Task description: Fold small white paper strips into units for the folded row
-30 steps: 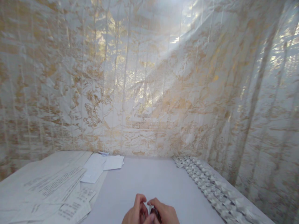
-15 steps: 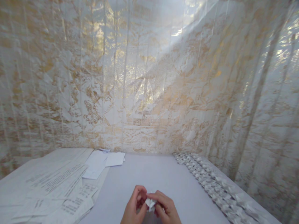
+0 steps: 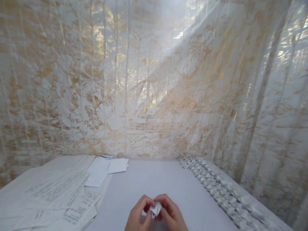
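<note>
My left hand (image 3: 138, 215) and my right hand (image 3: 171, 214) meet at the bottom centre, just above the white table (image 3: 154, 179). Both pinch a small folded white paper piece (image 3: 156, 208) between thumbs and fingertips. The fingers of both hands curl around it, and part of the piece is hidden behind them.
Printed paper sheets (image 3: 55, 192) lie spread over the left of the table, with smaller blank white slips (image 3: 106, 167) behind them. A long band of several small folded paper pieces (image 3: 216, 186) runs along the right edge. A crinkled white-and-gold sheet (image 3: 154, 80) hangs behind and at the right.
My hands have lifted a little further into view, and the small white piece now shows between my fingertips, turned upward. The view has shifted slightly.
</note>
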### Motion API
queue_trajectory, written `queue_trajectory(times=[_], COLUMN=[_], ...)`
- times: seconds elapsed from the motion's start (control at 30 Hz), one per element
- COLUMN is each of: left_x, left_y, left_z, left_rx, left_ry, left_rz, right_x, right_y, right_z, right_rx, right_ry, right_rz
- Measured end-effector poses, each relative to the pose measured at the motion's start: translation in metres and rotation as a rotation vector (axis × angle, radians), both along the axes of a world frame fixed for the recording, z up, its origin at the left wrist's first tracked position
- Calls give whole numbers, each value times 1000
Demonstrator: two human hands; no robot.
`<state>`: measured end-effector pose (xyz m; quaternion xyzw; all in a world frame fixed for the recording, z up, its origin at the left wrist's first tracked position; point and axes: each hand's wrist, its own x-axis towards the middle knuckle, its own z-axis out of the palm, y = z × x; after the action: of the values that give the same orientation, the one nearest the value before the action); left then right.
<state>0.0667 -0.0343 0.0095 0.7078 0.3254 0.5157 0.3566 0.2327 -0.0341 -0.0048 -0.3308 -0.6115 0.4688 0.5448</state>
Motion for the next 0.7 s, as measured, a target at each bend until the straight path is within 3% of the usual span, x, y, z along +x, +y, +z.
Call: queue_trajectory(times=[0.17, 0.37, 0.7], left_x=[-1, -3, 4], left_y=[-5, -9, 10], left_z=[8, 14, -11], left_rx=[59, -69, -237], left_ry=[-9, 23, -79], left_rz=[56, 52, 12], right_x=[4, 1, 8], right_y=[-9, -11, 6], right_z=[17, 10, 0], right_rx=[-1, -30, -47], right_ry=[-29, -31, -81], right_rz=[-72, -96, -38])
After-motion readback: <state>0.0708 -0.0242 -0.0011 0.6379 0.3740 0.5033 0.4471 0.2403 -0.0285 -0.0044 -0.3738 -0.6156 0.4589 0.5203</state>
